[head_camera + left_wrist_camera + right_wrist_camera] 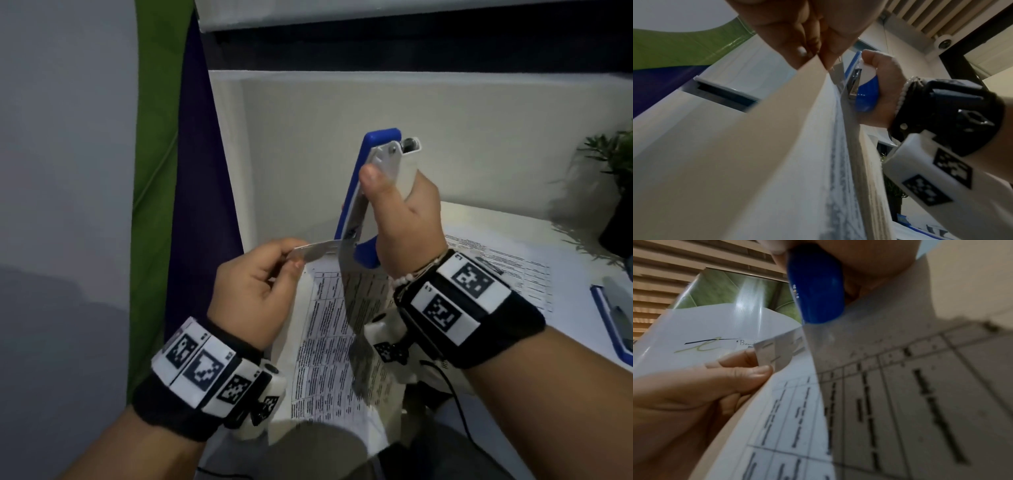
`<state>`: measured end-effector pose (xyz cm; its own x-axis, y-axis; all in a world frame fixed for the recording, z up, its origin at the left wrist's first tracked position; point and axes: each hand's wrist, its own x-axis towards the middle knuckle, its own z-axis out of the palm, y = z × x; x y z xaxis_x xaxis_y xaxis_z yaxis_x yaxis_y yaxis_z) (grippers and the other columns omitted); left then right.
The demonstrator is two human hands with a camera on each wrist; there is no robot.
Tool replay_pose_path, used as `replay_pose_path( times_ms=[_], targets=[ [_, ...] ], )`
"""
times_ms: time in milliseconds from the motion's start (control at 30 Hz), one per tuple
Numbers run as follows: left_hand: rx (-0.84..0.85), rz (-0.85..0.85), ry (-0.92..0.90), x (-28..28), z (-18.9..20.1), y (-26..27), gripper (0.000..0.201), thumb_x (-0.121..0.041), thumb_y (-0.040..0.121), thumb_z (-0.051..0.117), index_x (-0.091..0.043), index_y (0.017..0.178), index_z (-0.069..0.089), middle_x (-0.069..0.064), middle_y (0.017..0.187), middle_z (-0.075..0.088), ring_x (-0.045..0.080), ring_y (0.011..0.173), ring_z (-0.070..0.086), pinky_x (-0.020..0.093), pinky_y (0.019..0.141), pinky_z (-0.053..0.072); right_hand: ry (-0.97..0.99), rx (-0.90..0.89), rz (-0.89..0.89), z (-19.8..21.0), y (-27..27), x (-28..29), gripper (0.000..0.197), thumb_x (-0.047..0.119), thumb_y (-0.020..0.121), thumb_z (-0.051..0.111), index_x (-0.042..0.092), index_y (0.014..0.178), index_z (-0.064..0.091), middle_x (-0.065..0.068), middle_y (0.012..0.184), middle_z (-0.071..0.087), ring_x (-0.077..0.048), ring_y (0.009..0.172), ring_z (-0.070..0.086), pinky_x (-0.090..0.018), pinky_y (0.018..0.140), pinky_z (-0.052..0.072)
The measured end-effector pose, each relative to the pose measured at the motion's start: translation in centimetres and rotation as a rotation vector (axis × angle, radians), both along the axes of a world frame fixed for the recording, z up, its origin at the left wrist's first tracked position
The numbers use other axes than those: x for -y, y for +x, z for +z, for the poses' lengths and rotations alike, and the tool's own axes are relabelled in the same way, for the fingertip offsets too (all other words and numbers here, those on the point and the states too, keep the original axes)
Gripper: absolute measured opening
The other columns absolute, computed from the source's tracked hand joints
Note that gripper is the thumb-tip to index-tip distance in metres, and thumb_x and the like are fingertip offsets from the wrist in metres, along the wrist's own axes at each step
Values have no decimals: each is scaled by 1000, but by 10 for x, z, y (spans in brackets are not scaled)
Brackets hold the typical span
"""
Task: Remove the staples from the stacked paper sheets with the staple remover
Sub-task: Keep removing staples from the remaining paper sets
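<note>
My right hand (406, 212) grips a blue and white staple remover (359, 192) and holds it upright above the table. Its lower end meets the top corner of the stacked paper sheets (325, 342). My left hand (291, 260) pinches that corner between thumb and fingers and keeps it lifted, so the printed sheets hang down toward me. The left wrist view shows the remover (865, 84) in my right hand (884, 69) beside the paper's edge (766, 138). From the right wrist I see the blue body (816, 288), the pinched corner (777, 353) and my left hand (719, 386). No staple is plainly visible.
More printed sheets (507, 270) lie on the white table to the right. A blue and grey desk tool (613, 318) sits at the right edge, and a potted plant (616, 164) stands at the back right. A black cable (455, 404) trails from my right wrist.
</note>
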<state>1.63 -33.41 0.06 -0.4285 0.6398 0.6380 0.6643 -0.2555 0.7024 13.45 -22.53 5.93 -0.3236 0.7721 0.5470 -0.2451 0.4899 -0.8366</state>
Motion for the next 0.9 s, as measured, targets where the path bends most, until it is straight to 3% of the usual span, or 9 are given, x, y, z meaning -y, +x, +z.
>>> replay_pose_path(
  times_ms=[67, 167, 267, 400, 500, 667, 767, 833, 900],
  targets=[
    [13, 14, -3, 1, 0, 1, 25, -30, 83, 54, -36, 104, 64, -11, 88, 69, 12, 75, 67, 32, 68, 58, -31, 6, -30, -1, -5, -2, 25, 41, 82, 53, 24, 65, 47, 16, 48, 47, -1, 47, 45, -17, 49, 38],
    [11, 33, -6, 3, -1, 2, 24, -29, 84, 56, -46, 99, 64, -13, 86, 69, 14, 74, 67, 38, 66, 58, -25, 33, -54, -4, -11, -3, 25, 42, 82, 50, 25, 63, 47, 14, 50, 48, -5, 51, 47, -24, 53, 39],
    [-24, 67, -29, 5, -3, 4, 25, -33, 85, 55, -54, 97, 61, -14, 86, 69, 13, 73, 67, 43, 64, 57, 1, 62, -66, -6, -16, -2, 28, 42, 83, 50, 27, 61, 43, 19, 44, 45, 3, 45, 41, -12, 50, 32],
    [-31, 65, -32, 6, -4, 6, 22, -36, 85, 54, -44, 103, 62, -16, 86, 70, 10, 75, 68, 41, 63, 57, -62, 8, -31, -5, -18, -2, 28, 39, 82, 51, 22, 61, 43, 14, 47, 42, -3, 45, 40, -16, 48, 34],
    [-45, 67, -38, 6, -6, 6, 22, -34, 85, 54, -42, 103, 62, -14, 83, 70, 10, 72, 68, 40, 61, 57, -104, -19, 2, -6, -20, -2, 28, 36, 81, 52, 20, 61, 42, 14, 43, 40, 1, 41, 38, -13, 45, 33],
    [17, 49, -24, 4, -6, 11, 22, -24, 84, 57, -37, 99, 66, -13, 80, 70, 8, 72, 67, 28, 64, 56, -132, 2, 21, -9, -19, -2, 24, 37, 78, 52, 19, 64, 45, 16, 45, 44, 4, 44, 41, -11, 48, 36],
    [201, 98, -115, 0, -10, 3, 25, -20, 87, 60, -44, 85, 67, -12, 79, 71, 7, 73, 68, 32, 65, 58, -272, -92, 20, -5, -15, -7, 21, 43, 72, 58, 22, 72, 53, 12, 58, 53, -9, 59, 53, -24, 63, 46],
    [373, 136, -137, -3, -12, -4, 29, -12, 89, 59, -38, 80, 67, -10, 77, 71, 8, 69, 69, 31, 61, 57, -325, -202, -63, 3, -7, -12, 25, 48, 69, 61, 24, 72, 52, 10, 65, 52, -16, 69, 52, -36, 74, 46],
    [495, 201, -130, -7, -12, -11, 26, -9, 90, 57, -31, 78, 65, -4, 76, 71, 11, 68, 69, 29, 60, 56, -340, -290, -149, 10, 5, -18, 23, 46, 71, 58, 25, 73, 50, 12, 66, 49, -13, 69, 50, -37, 78, 46]
  ],
)
